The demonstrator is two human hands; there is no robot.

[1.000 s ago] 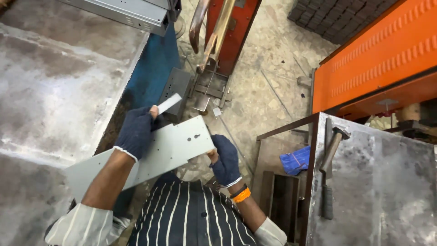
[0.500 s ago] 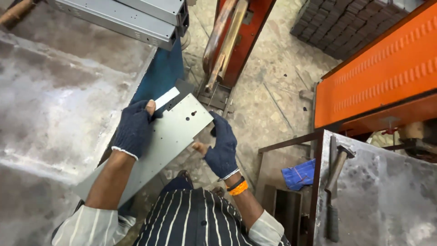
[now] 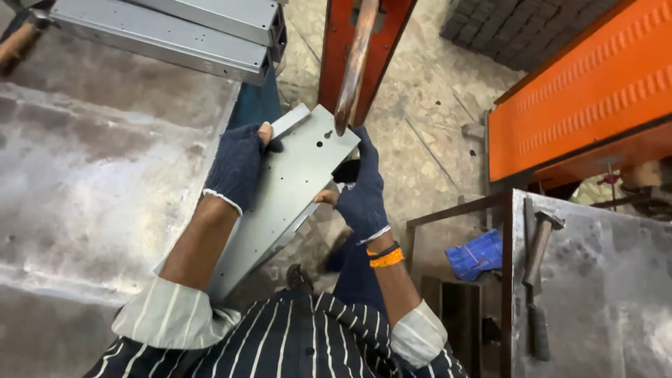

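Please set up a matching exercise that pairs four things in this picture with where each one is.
Things:
1. hammer
2. grey metal panel
3. blue cloth
4. grey metal channels

Places:
A. held between left hand and right hand
B. top left, on the worn table
C. on the right-hand metal table
D. low down, beside the right-hand table's frame

Pairs: 1-C, 2-A, 3-D, 4-B
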